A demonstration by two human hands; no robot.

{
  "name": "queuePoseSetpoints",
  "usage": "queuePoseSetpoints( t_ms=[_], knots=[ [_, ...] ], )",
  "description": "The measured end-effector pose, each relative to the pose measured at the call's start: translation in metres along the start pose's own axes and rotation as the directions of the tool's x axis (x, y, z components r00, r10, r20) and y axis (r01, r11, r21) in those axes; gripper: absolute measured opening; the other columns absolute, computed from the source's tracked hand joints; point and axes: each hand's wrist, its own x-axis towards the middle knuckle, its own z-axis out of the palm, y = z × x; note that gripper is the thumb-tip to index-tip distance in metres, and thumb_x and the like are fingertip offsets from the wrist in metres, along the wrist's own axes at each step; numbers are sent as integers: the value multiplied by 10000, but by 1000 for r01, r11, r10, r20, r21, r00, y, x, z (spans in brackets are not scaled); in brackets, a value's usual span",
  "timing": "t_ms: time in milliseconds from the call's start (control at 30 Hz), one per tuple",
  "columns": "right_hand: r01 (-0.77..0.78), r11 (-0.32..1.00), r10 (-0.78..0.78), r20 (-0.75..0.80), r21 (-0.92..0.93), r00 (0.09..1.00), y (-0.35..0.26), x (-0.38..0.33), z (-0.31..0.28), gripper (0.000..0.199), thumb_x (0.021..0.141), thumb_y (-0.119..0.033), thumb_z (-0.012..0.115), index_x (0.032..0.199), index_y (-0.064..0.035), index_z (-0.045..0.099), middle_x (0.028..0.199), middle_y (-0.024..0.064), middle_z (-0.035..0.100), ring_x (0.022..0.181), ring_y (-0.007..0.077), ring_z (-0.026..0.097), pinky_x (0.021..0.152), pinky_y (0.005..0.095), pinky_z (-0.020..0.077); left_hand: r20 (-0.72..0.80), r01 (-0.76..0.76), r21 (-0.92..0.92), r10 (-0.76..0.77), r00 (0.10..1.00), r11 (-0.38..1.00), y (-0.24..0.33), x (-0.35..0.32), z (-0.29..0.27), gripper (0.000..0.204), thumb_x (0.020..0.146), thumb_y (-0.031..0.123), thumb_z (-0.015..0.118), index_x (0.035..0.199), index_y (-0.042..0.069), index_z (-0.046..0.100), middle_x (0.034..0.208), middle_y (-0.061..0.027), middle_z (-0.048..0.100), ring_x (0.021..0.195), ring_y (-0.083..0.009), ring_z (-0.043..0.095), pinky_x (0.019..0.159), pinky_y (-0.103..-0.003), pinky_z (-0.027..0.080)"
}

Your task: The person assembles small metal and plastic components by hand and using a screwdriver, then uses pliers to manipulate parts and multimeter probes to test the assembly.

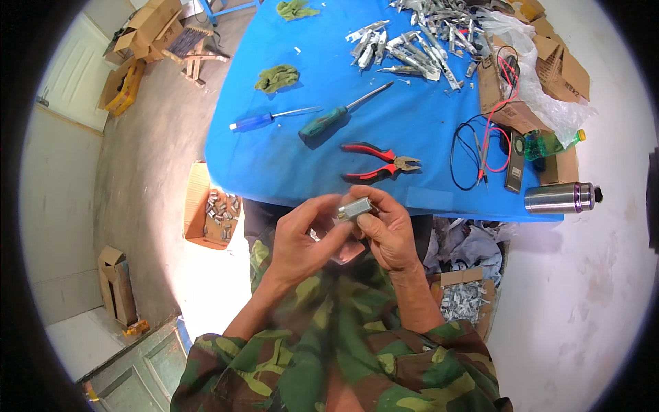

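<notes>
right hand [386, 230] pinches a silver metal part [355, 208]; left hand [305, 235] at its end, grasp unclear

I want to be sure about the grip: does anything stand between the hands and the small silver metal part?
Nothing visible does. The right hand pinches the silver metal part directly; the left hand is close at its left end, though contact there is hard to tell. Pliers lie beyond, on the blue table.

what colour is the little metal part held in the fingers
Silver-grey; the little metal part shows best in the head view.
</notes>
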Motion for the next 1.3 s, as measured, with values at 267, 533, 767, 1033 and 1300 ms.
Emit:
queuePoseSetpoints(
  t_ms=[267, 533, 767, 1033, 1300],
  knots=[
    [-13, 997, 10, 44, 76, 999, 7, 3, 4, 443, 964, 57, 587, 1403, 31, 535, 1300, 150, 658, 1113, 153, 645, 912, 277, 546, -89, 24, -56, -29, 996, 998, 1, -7, -2, 318, 873, 54, 772, 1170, -16, 681, 903, -50, 740, 740, -76, 682, 627, -224, 528],
    [-48, 999, 48, 17, 26, 999, 8, 4, 5, 400, 951, 79, 570, 1347, 27, 564, 1299, 136, 655, 1111, 149, 644, 917, 282, 541, 22, 156, -29, -156, 988, 987, 3, -7, -11, 232, 905, 39, 774, 1108, -24, 681, 965, -51, 731, 839, -86, 672, 727, -229, 531],
    [-89, 984, 93, 17, -153, 996, 3, 5, 19, 473, 933, 75, 580, 1398, 21, 518, 1359, 133, 606, 1068, 146, 642, 954, 303, 529, -21, 234, -137, -239, 971, 963, -7, -17, -33, 149, 936, 85, 757, 1031, 0, 680, 849, -36, 697, 730, -77, 624, 651, -222, 503],
    [6, 834, -85, -119, -551, 989, 2, 11, -11, 339, 973, 30, 582, 1312, 36, 598, 1202, 119, 689, 982, 141, 663, 898, 291, 547, -263, 546, -15, -530, 806, 837, -69, -67, -156, 113, 945, 129, 709, 924, 22, 680, 783, -39, 688, 650, -101, 613, 586, -256, 500],
    [57, 699, -279, -199, -713, 940, -16, 17, -29, 272, 1016, -34, 583, 1278, 31, 614, 1138, 98, 707, 978, 147, 666, 849, 279, 541, -668, 650, 351, -306, 678, 674, -170, -106, -246, 254, 906, 177, 713, 1037, -40, 694, 922, -160, 749, 844, -220, 721, 747, -350, 578]
  ],
)
